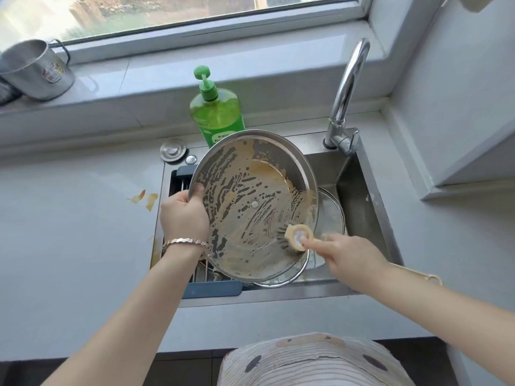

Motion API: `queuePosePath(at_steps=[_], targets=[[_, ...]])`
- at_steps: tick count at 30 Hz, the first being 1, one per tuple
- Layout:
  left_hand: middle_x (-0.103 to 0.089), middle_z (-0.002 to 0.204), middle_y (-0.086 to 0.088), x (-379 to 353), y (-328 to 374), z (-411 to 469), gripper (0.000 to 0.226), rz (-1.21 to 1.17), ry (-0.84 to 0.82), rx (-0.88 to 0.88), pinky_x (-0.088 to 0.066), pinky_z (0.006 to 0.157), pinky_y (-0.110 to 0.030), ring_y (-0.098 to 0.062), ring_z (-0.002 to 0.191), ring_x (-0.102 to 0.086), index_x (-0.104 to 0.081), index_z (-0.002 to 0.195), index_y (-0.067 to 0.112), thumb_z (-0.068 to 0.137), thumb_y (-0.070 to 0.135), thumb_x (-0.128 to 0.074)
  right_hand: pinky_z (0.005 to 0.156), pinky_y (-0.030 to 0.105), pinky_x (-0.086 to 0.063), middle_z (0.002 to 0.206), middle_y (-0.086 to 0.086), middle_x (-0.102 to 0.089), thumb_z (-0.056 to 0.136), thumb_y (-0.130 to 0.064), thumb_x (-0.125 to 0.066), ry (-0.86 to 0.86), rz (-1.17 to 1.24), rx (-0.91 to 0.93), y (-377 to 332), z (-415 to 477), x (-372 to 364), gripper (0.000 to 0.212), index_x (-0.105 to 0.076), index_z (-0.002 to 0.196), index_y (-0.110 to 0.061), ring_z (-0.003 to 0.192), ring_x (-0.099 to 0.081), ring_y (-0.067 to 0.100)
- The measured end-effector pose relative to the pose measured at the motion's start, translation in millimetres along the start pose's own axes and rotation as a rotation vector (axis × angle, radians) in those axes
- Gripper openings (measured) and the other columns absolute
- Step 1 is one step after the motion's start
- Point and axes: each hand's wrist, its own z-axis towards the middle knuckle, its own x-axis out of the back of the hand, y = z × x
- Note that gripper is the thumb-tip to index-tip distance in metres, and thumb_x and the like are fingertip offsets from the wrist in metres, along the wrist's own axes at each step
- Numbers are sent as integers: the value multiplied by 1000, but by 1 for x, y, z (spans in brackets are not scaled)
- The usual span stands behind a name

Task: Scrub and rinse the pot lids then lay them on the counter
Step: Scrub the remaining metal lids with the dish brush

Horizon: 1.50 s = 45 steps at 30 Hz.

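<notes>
The pot lid (250,201) was a big stainless one, held up over the sink (359,190) around the middle of the frame and tilted so its underside faced the camera. That underside was a proper mess. A brownish-orange film was smeared over most of it, broken into streaks and blotches where bare steel showed through. It was thicker toward the upper right, and there was a small pale dot at the centre. The left hand (184,215) gripped the lid's left rim, thumb hooked over the inner edge, with a metal bracelet (185,243) on that wrist. The right hand (348,260) was closed round the handle of a brush (295,238), forefinger stretched onto its round cream head. The dark bristles were pressed against the lid's lower right, and that hand was a bit blurred. Another round steel piece (333,218) sat in the sink under the lid, mostly hidden, so I couldn't tell what it was. Room-wise, the lid's top edge overlapped the green soap bottle (216,112) standing behind the sink. The tap (345,90) rose at the upper right, near the rim but apart from it. A blue-framed rack (211,288) lay across the sink's left part, below the lid. The grey worktop (69,246) stretched wide to the left, with a couple of orange peel scraps (145,199) near the sink edge. On the right it was a narrow strip running up to a wall (446,107). A steel mug (36,71) sat on the windowsill (195,65), upper left.
</notes>
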Motion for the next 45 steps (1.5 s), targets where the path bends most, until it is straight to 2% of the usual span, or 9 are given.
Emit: queuePosePath(at_steps=[4,8,12,17,20,25,28,40,45], targets=[[-26,50,-4,-4,-1,-6,49,-10,-43,73,-20,43,-23,-17,47,-23,-27,52,12,94,22,-51,63,30,-31,82,2,-42,96,-19,-36,157,66,-241,24,21,18,49,-37,135,-48,78,-51,29],[-27,52,-5,-2,-5,-1,47,16,-33,92,-18,49,-29,-18,49,-23,-29,53,12,94,23,-50,65,26,-30,87,1,-44,98,-21,-34,-9,40,-62,-2,12,9,47,-35,137,-48,77,-43,21],[-31,55,-8,0,-9,4,43,-3,-19,104,-22,53,-28,-22,53,-28,-34,56,9,93,23,-52,64,29,-30,89,5,-48,98,-21,-34,124,69,-233,22,27,18,46,-39,136,-46,89,-54,30],[-26,50,-5,-1,-9,4,50,36,-37,74,-18,49,-29,-19,48,-23,-27,52,12,94,24,-51,65,28,-31,86,1,-39,98,-21,-33,42,10,-98,-2,17,9,49,-31,139,-47,75,-45,25],[-28,51,-5,-2,-12,5,47,36,-72,115,-19,49,-28,-19,49,-25,-30,53,12,94,23,-50,64,29,-29,85,3,-42,98,-22,-33,143,72,-269,25,30,17,46,-36,137,-47,84,-53,31],[-30,46,-1,-8,-11,-3,50,89,-177,102,-19,48,-25,-17,46,-27,-31,49,12,96,21,-47,66,31,-36,94,6,-51,98,-21,-34,73,94,-160,1,27,2,47,-36,137,-47,89,-56,29],[-30,47,-1,-8,-12,-2,49,91,-172,111,-21,47,-24,-16,46,-27,-32,50,12,96,21,-46,64,30,-35,93,7,-53,98,-22,-34,175,174,-325,17,32,7,45,-39,137,-44,86,-55,30],[-36,51,-4,-12,-22,-1,43,102,-242,121,-26,51,-27,-19,50,-33,-38,55,12,94,25,-49,65,32,-38,94,7,-55,98,-20,-34,121,237,-185,-7,29,6,44,-41,137,-40,85,-54,29],[-40,56,-8,-12,-20,-2,38,115,-238,84,-27,52,-27,-20,55,-36,-44,59,8,95,23,-47,73,33,-42,113,11,-62,97,-17,-36,164,303,-386,7,37,11,43,-46,135,-36,96,-56,31]])
